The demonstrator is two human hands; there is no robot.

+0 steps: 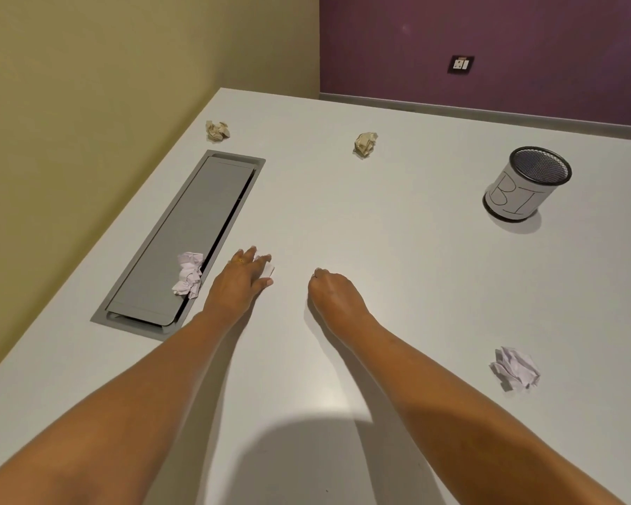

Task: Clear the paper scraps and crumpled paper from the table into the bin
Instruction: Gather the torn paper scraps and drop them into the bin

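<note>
— What lies nearest?
— A white crumpled paper (514, 367), on the table (397, 249) at the right, apart from both hands.
— And the hands?
— The left hand (238, 284) is released, with its fingers stretched flat on a small white scrap (270, 270). The right hand (334, 290) is clenched, with its knuckles on the table. Whether it holds something inside, one cannot tell.
— Beside the left hand?
— A lilac crumpled paper (189, 275) rests on the grey lid (186, 227) set into the table.
— And farther?
— Two beige paper balls, the left ball (217, 131) and the middle ball (365, 143), lie well apart. The bin (521, 191) stands upright at the far right.
</note>
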